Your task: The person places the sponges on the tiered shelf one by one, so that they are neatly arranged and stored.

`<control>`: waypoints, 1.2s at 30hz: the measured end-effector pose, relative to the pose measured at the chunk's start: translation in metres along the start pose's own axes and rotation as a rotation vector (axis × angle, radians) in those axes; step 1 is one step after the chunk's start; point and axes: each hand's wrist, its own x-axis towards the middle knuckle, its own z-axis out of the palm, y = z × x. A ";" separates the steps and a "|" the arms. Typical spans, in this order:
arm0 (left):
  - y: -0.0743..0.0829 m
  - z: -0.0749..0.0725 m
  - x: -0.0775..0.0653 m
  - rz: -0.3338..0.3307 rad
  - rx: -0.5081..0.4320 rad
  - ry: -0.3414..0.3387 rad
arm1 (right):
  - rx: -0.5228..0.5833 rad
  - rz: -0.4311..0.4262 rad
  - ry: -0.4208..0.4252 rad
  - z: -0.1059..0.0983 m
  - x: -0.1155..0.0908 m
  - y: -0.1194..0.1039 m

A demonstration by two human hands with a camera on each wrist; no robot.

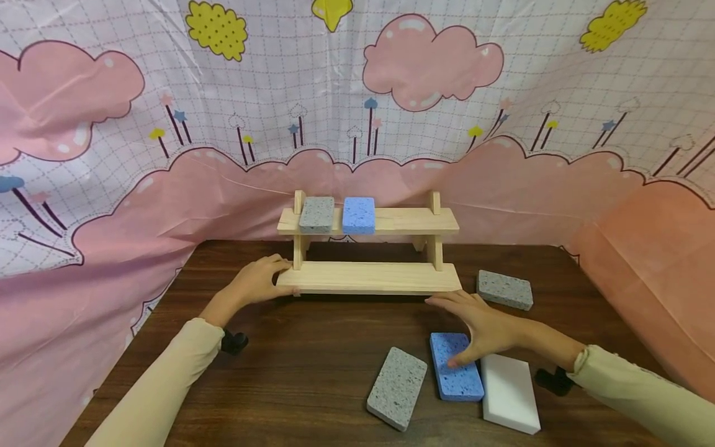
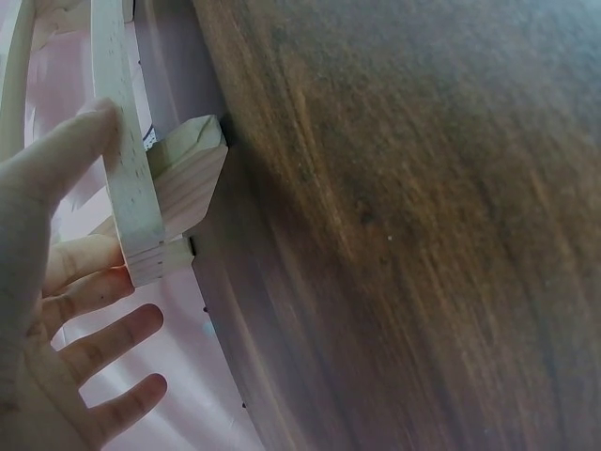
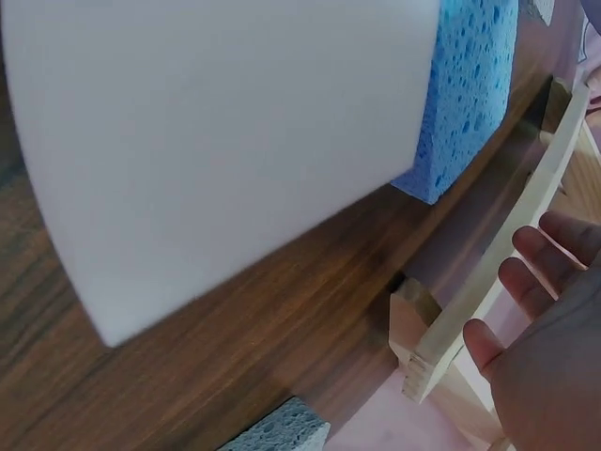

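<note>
A two-tier wooden rack [image 1: 368,276] stands at the back of the table. My left hand [image 1: 258,280] pinches the left end of its lower board, thumb on the front edge and fingers at the end, as the left wrist view also shows. Spread and holding nothing, my right hand [image 1: 487,326] hovers by the rack's front right corner, above a blue sponge [image 1: 460,383] on the table. A grey sponge [image 1: 316,214] and another blue sponge [image 1: 359,215] lie side by side on the upper board.
To the right of the blue sponge lies a white sponge block [image 1: 509,394]. One grey sponge [image 1: 398,388] is at the front, and another grey sponge [image 1: 504,290] sits right of the rack. A patterned cloth [image 1: 335,124] hangs behind the dark wooden table [image 1: 290,366].
</note>
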 end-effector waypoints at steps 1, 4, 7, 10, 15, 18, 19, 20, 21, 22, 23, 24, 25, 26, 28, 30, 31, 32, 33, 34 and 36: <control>0.000 0.000 0.000 -0.002 -0.001 -0.003 | 0.000 0.000 -0.001 0.000 -0.001 -0.001; 0.000 -0.001 0.000 -0.005 -0.002 -0.012 | 0.007 -0.003 -0.009 0.001 -0.003 -0.003; 0.000 -0.002 0.001 -0.009 -0.003 -0.016 | 0.019 0.003 -0.017 0.002 -0.005 -0.005; 0.001 -0.003 0.001 -0.003 0.000 -0.014 | 0.027 0.013 -0.024 0.003 -0.008 -0.007; 0.001 -0.004 0.002 -0.003 0.007 -0.019 | 0.020 0.020 -0.031 0.004 -0.012 -0.007; 0.000 -0.004 0.002 -0.001 0.008 -0.020 | 0.013 0.010 -0.036 0.005 -0.015 -0.006; 0.000 -0.003 0.002 0.001 0.008 -0.019 | 0.010 0.004 -0.037 0.006 -0.016 -0.006; 0.000 -0.004 0.001 0.003 0.006 -0.017 | 0.008 -0.003 -0.035 0.006 -0.017 -0.006; 0.000 -0.004 0.001 0.004 0.007 -0.016 | 0.005 -0.010 -0.034 0.007 -0.017 -0.005; 0.000 -0.004 0.001 0.003 0.005 -0.015 | 0.002 -0.016 -0.032 0.007 -0.018 -0.005; 0.000 -0.004 0.001 0.005 0.006 -0.012 | -0.011 -0.026 -0.030 0.007 -0.019 -0.005; 0.000 -0.004 0.001 0.005 0.005 -0.012 | -0.019 -0.032 -0.027 0.008 -0.020 -0.004; 0.000 -0.004 0.001 0.003 0.004 -0.012 | -0.030 -0.038 -0.026 0.008 -0.021 -0.004; 0.000 -0.004 0.001 0.006 0.006 -0.011 | -0.037 -0.043 -0.024 0.009 -0.021 -0.004; -0.001 -0.003 0.001 0.008 0.007 -0.010 | -0.053 -0.054 -0.019 0.009 -0.023 -0.004; -0.001 -0.003 0.002 0.011 0.007 -0.008 | -0.056 -0.068 -0.014 0.009 -0.025 -0.004; -0.001 -0.003 0.002 0.014 0.008 -0.006 | -0.059 -0.080 -0.012 0.010 -0.026 -0.004; -0.002 -0.003 0.001 0.016 0.010 -0.004 | -0.054 -0.089 -0.008 0.010 -0.027 -0.004; -0.002 -0.003 0.001 0.015 0.008 -0.003 | -0.057 -0.099 -0.006 0.010 -0.027 -0.004; -0.002 -0.003 0.001 0.016 0.007 -0.002 | -0.057 -0.108 -0.004 0.011 -0.028 -0.004; -0.002 -0.003 0.001 0.020 0.008 -0.001 | -0.055 -0.123 0.001 0.012 -0.028 -0.003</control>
